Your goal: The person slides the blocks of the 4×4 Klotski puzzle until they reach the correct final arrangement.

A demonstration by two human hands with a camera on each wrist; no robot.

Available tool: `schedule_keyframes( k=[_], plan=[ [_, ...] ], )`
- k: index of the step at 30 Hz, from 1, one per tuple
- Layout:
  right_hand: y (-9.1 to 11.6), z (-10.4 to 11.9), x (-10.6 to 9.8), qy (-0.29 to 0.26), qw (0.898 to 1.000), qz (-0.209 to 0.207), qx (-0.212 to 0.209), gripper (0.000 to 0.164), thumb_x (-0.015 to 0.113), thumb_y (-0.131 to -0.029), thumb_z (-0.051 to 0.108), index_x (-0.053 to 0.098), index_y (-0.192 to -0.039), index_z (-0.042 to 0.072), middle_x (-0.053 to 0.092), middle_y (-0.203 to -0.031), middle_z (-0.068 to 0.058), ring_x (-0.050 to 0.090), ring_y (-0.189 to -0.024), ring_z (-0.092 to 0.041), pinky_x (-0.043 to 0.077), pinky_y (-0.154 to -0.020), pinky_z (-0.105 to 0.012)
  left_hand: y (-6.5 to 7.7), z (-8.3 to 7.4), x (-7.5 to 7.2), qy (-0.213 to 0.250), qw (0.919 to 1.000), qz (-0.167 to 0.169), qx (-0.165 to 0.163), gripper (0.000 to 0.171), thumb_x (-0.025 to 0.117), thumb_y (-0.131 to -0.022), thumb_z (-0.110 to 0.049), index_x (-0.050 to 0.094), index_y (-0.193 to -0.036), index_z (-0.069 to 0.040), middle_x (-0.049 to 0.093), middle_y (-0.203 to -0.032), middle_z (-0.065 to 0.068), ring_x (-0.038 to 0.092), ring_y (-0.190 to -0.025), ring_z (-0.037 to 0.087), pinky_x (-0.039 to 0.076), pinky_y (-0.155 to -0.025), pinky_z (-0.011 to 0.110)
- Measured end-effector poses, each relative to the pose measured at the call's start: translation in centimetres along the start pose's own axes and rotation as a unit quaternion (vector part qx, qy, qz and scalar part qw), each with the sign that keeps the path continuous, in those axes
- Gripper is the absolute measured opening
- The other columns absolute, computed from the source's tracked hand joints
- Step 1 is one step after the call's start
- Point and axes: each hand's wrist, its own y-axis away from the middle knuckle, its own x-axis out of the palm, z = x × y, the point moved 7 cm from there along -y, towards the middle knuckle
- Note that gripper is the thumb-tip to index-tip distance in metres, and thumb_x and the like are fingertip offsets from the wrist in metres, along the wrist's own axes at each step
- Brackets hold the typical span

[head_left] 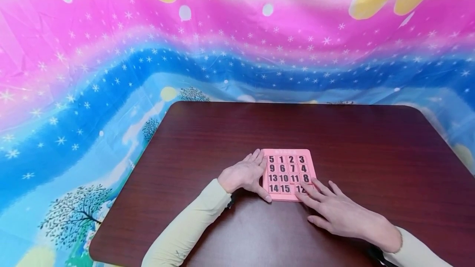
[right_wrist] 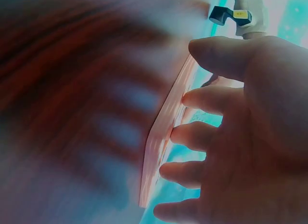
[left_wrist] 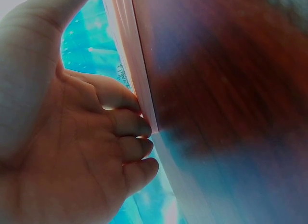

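A pink number sliding puzzle (head_left: 287, 173) lies flat on the table, its black-numbered tiles facing up. My left hand (head_left: 248, 173) rests along the puzzle's left edge, fingers extended and thumb by the bottom left corner. The left wrist view has these fingertips right at the board's side. My right hand (head_left: 339, 211) reaches in from the lower right, fingers spread and nearly straight. Its fingertips touch the lower right tiles and partly cover the 12 tile (head_left: 299, 189). That tile appears between the third and fourth columns of the bottom row.
The dark brown wooden table (head_left: 208, 143) has rounded corners and stretches around the puzzle on all sides. Behind and left of it hangs a pink and blue printed cloth (head_left: 237, 40). Both arms wear pale sleeves (head_left: 193, 221).
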Motion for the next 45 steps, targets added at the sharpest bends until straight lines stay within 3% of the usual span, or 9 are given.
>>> schedule_keyframes(
  k=[12, 20, 31, 45],
  plan=[
    [1.5, -1.6, -0.3, 0.003, 1.000, -0.008, 0.030, 0.056, 0.062, -0.093, 0.045, 0.052, -0.144, 0.025, 0.052, -0.147, -0.007, 0.044, -0.136, -0.043, 0.038, -0.102, -0.068, 0.0, 0.1, 0.0, 0.007, 1.0000, 0.002, 0.000, 0.132, 0.073, -0.065, -0.076, 0.015, -0.156, -0.001, 0.008, -0.165, 0.019, 0.004, -0.154, 0.030, 0.012, -0.127, 0.038],
    [-0.2, -0.3, -1.7, -0.007, 1.000, -0.028, 0.009, 0.049, 0.062, -0.094, 0.038, 0.059, -0.138, 0.016, 0.053, -0.146, -0.009, 0.046, -0.137, -0.039, 0.039, -0.105, -0.066, 0.0, 0.1, 0.2, 0.010, 1.0000, 0.000, -0.002, 0.131, 0.073, -0.065, -0.076, 0.015, -0.157, -0.002, 0.008, -0.165, 0.018, 0.004, -0.154, 0.029, 0.012, -0.127, 0.037],
    [-2.6, 1.7, -0.9, -0.006, 0.999, -0.005, -0.038, 0.052, 0.062, -0.094, 0.036, 0.055, -0.142, 0.016, 0.050, -0.149, -0.012, 0.043, -0.139, -0.040, 0.037, -0.107, -0.067, 0.1, 0.1, 0.1, 0.004, 1.0000, -0.007, 0.001, 0.131, 0.073, -0.065, -0.076, 0.016, -0.156, -0.001, 0.008, -0.165, 0.019, 0.006, -0.154, 0.030, 0.013, -0.127, 0.037],
    [-2.7, 1.6, 0.0, 0.006, 0.999, -0.007, -0.039, 0.054, 0.063, -0.092, 0.035, 0.053, -0.143, 0.020, 0.053, -0.147, -0.007, 0.044, -0.137, -0.042, 0.038, -0.105, -0.067, 0.1, 0.0, 0.1, -0.001, 1.0000, -0.006, -0.001, 0.132, 0.073, -0.065, -0.076, 0.015, -0.157, -0.002, 0.007, -0.165, 0.019, 0.006, -0.154, 0.030, 0.013, -0.127, 0.037]
  ],
)
